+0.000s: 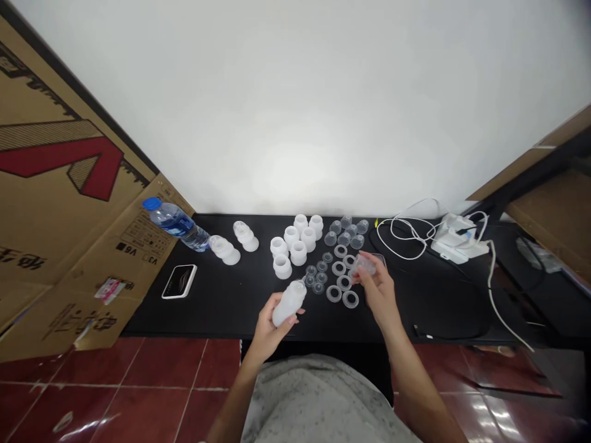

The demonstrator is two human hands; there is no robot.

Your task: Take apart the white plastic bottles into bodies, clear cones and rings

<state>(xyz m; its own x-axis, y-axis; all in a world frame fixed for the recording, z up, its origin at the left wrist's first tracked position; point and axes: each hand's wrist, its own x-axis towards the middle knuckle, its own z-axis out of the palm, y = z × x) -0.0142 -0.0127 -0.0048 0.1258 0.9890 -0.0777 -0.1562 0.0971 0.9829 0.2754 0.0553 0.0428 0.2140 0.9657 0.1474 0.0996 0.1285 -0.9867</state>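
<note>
My left hand (270, 329) is wrapped round a white baby bottle (290, 301), tilted with its top toward the upper right. In my right hand (379, 284) a clear plastic cap (364, 266) is held between thumb and fingers, above the collar rings. Translucent collar rings (333, 293) lie loosely grouped just left of that hand. Beside them sit several small clear nipples (318, 287). Several clear domed caps (357, 241) stand behind the rings. Open white bottle bodies (298, 252) are clustered upright at the middle. Farther left are two capped white bottles (226, 251) (247, 238).
A water bottle (178, 223) with a blue lid stands at the left, near a white-edged device (180, 282). Cardboard boxes (69, 203) border the black table (221, 317) on that side. A white power strip (455, 237) and loose cables (406, 237) occupy the right. A white wall (300, 111) rises behind.
</note>
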